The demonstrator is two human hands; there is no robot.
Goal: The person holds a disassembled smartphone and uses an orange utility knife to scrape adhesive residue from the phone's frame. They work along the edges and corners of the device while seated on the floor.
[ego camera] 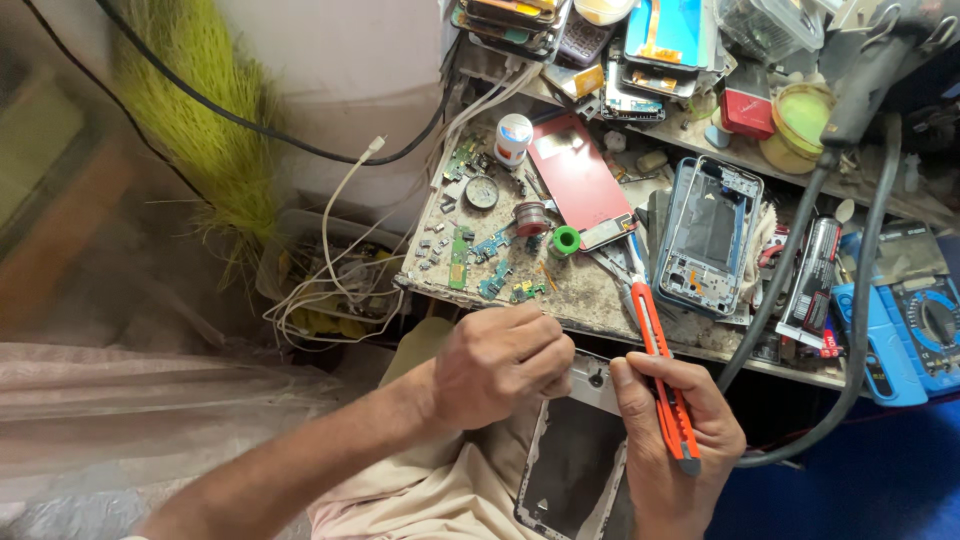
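Your left hand (500, 362) has its grip pinching the phone back panel (572, 460) at its top edge; your right hand (672, 440) has its grip wrapped around the orange utility knife (665, 385).

A red phone panel (580, 180), blue multimeter (915, 320) and green broom (205, 120) sit nearby.

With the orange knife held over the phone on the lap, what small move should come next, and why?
Probably lower the tip of the orange utility knife to the phone's top edge. The right hand grips the knife, pointing toward the bench; whether its blade is out cannot be told. The left hand, closed at the phone's upper corner, seems to steady it.
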